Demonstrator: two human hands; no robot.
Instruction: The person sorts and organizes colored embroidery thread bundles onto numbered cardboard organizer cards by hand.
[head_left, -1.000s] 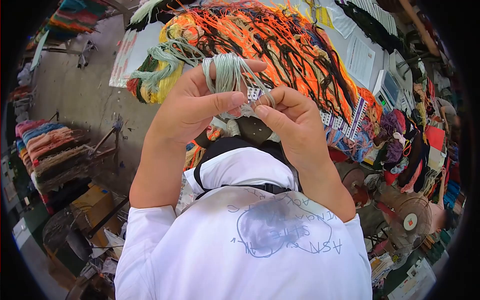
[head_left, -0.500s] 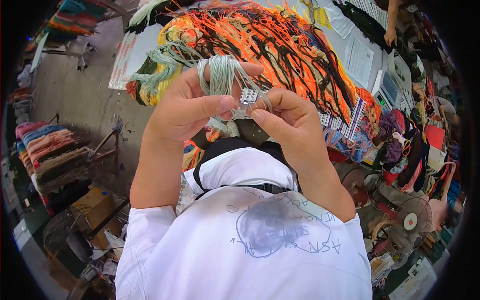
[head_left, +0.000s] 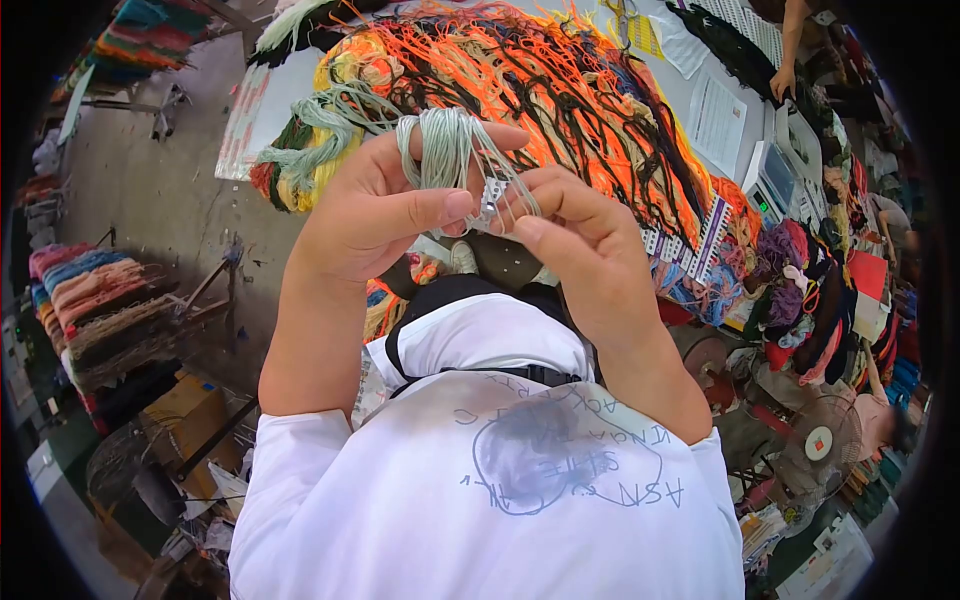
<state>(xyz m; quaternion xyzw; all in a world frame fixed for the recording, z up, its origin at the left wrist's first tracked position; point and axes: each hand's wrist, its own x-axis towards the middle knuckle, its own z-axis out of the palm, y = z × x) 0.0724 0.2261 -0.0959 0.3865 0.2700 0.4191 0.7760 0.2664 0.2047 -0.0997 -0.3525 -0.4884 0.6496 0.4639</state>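
A loop of pale green yarn (head_left: 445, 150) is draped around the fingers of my left hand (head_left: 375, 215), whose thumb points toward the strands. Close to its right, my right hand (head_left: 575, 220) pinches a few of the strands with thumb and forefinger. Between the two hands shows a small white card with dark marks (head_left: 493, 197), partly behind the yarn; which hand bears it is unclear. Beyond the hands lies a large spread of orange, black and yellow yarn (head_left: 530, 90) on the table.
Another pale green bundle (head_left: 320, 135) rests at the table's left end. A printed sheet (head_left: 716, 120) and a device with a green display (head_left: 768, 190) are at the right. Yarn racks (head_left: 110, 300) stand left, a fan (head_left: 818, 442) lower right. Another person's hand (head_left: 783, 80) is at upper right.
My right hand has shifted slightly at the strands, and the small card has turned to a narrower angle. The other person's hand at upper right has moved slightly.
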